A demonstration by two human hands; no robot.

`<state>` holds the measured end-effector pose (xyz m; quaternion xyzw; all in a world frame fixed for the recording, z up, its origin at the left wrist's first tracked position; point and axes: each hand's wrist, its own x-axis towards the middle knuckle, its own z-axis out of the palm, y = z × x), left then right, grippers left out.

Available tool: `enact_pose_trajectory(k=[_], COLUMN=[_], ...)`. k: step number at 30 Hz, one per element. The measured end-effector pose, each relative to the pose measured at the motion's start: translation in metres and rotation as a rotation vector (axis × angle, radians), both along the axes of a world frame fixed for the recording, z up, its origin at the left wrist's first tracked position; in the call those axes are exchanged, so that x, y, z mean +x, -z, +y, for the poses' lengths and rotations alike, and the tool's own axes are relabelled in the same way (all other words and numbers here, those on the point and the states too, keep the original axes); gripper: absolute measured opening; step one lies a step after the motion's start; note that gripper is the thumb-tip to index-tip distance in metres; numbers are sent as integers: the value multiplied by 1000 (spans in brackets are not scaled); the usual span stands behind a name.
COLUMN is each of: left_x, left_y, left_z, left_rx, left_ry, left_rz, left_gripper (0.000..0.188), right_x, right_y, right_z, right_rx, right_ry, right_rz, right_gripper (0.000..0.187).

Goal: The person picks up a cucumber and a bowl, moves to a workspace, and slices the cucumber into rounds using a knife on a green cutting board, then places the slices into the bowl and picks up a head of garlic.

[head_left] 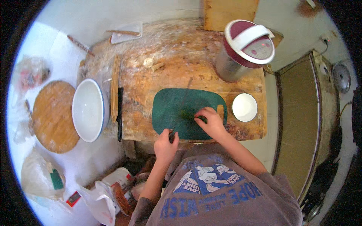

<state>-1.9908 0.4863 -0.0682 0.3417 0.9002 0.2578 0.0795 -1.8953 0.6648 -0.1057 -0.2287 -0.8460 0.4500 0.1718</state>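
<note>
A dark green cutting board (164, 105) lies at the near edge of the wooden table. My left hand (166, 145) is closed at the board's near edge on a long, thin dark object (183, 100). That object slants up across the board and past its far edge; whether it is a knife seen edge-on or a stem I cannot tell. My right hand (211, 122) hangs over the board's right part, fingers curled together at the tips. Beside them is a small dark green patch (186, 113), perhaps some greens. What those fingertips hold is hidden.
A white bowl (245, 107) stands right of the board, with a maroon-and-steel appliance (243, 49) behind it. To the left lie a black-handled knife (120, 113) and a bundle of thin sticks (115, 88). Farther left are a white enamel basin (88, 109) and a round wooden board (54, 116).
</note>
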Motion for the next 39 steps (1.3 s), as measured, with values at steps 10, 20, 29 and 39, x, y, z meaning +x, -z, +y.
enact_pose_trajectory(k=[10, 20, 29, 39], left_x=[0, -10, -20, -33], left_y=[9, 24, 3, 7], left_z=[-7, -11, -5, 7], left_rx=[-11, -15, -95, -158], left_ry=[60, 49, 50, 113], left_rz=[-50, -47, -189, -215], left_gripper=[21, 21, 22, 23], right_x=[-50, -57, -61, -63], right_y=[94, 64, 49, 47], right_z=[-24, -29, -30, -27], right_rx=[-326, 121, 172, 188], right_ry=[96, 47, 98, 108], right_rz=[141, -16, -33, -92], right_gripper=[24, 34, 30, 26])
